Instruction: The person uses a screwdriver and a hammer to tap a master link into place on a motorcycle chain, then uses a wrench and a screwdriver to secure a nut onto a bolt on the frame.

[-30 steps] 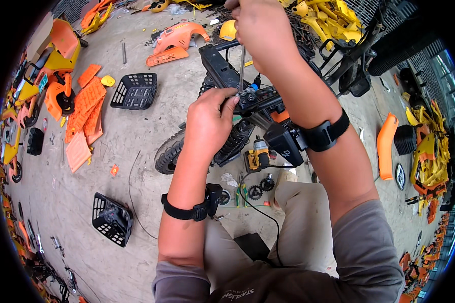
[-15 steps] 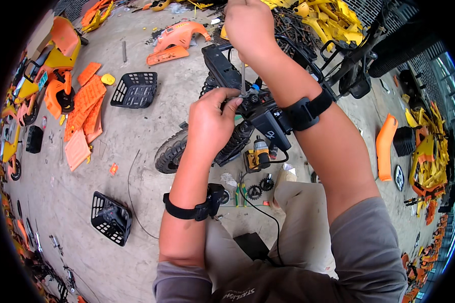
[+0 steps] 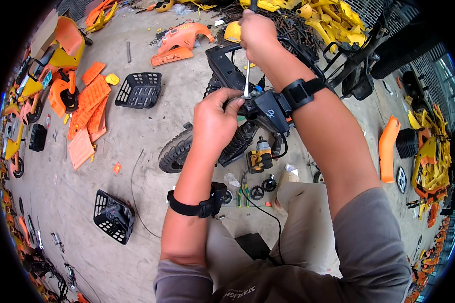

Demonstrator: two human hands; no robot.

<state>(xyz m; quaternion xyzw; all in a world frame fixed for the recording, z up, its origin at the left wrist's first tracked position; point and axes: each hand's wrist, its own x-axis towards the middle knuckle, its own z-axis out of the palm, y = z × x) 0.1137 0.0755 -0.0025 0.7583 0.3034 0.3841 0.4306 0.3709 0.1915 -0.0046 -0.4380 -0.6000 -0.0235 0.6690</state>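
Note:
My right hand [image 3: 258, 34] is closed round a screwdriver [image 3: 247, 81], its dark handle showing above the fist and its bright shaft pointing down. The shaft's lower end meets a dark part of the vehicle frame [image 3: 226, 69], beside my left fingertips. My left hand [image 3: 212, 115] pinches there with thumb and forefinger; what lies between them is hidden. Below the hands, a black shock absorber [image 3: 234, 146] and a knobbly tyre [image 3: 174, 153] belong to the same vehicle. Black straps with small devices circle both forearms; the right one covers part of the frame.
A yellow-and-black power drill [image 3: 260, 156], gears [image 3: 257, 192] and green-handled pliers [image 3: 246, 194] lie on the floor before my knees. Two black baskets [image 3: 138, 91] stand left, one holding a dark object. Orange panels [image 3: 89, 108] and yellow body parts [image 3: 333, 22] lie around. A cable [image 3: 260, 208] runs past my legs.
My right fist has shifted slightly right and lower in the picture, and the screwdriver's handle now shows above it. The left hand keeps its pinch. The whole view has shifted a little.

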